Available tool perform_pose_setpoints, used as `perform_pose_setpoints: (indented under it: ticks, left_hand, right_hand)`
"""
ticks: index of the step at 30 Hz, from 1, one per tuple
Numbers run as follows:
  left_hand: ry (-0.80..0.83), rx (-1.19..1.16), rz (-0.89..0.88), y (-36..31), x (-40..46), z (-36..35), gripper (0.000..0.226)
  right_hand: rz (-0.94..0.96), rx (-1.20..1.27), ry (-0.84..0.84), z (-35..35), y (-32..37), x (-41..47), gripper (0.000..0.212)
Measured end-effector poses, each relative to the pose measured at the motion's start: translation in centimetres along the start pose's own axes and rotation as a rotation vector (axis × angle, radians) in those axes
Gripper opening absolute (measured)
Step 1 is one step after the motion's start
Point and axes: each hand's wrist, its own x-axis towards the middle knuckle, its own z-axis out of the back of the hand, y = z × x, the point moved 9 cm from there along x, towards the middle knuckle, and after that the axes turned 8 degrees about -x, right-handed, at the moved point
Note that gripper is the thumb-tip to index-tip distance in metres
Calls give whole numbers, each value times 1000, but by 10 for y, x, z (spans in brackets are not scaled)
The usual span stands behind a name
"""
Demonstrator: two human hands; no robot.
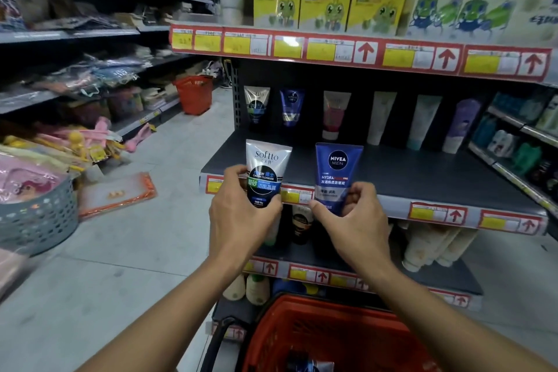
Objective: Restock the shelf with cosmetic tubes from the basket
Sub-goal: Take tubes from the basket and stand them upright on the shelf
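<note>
The person stands before the shelf [422,169] with one tube in each hand. The left hand [241,214] has its grip clamped on the Softto tube [267,172], and the right hand [353,220] is clamped on the Nivea tube [336,175], both upright at the front edge of the shelf. Matching tubes stand at the back, toward 12 o'clock. The red basket [332,335] waits at 6 o'clock. I judge the placing step is in hand; next, each tube needs setting down in its own row
</note>
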Motion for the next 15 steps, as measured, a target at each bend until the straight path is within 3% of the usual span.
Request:
perform_pose_setpoints:
  ticks: [8, 15]
  left_hand:
    - [-27, 57, -36, 4, 81, -6, 72]
    - [20, 106, 42, 31, 128, -22, 70]
  right_hand:
    - [34, -26, -8, -39, 24, 67, 63]
    - [-18, -172, 15, -78, 29, 105, 63]
